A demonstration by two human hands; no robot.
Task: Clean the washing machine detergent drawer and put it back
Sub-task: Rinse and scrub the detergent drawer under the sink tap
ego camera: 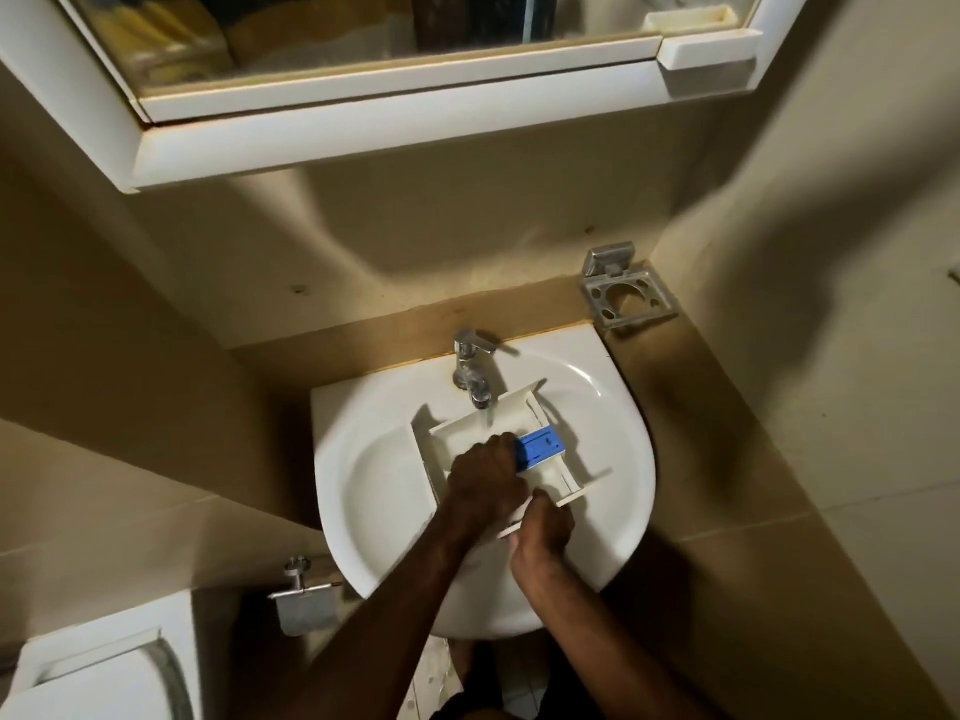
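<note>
The white detergent drawer (511, 415) lies tilted in the white sink (374, 475), under the chrome tap (472, 368), from which water runs into its far compartment. A blue insert (543, 448) sits in the drawer's right-hand section. My left hand (485, 478) reaches down into the drawer's middle compartment, fingers curled and hidden inside, just left of the blue insert. My right hand (543, 530) grips the drawer's near edge and holds it steady over the basin.
A white mirror cabinet (395, 116) hangs overhead. A chrome toothbrush holder (626, 296) is fixed on the wall at the right. A toilet-paper holder (304, 600) and a white toilet cistern (98, 667) stand at the lower left. Tiled walls close in on both sides.
</note>
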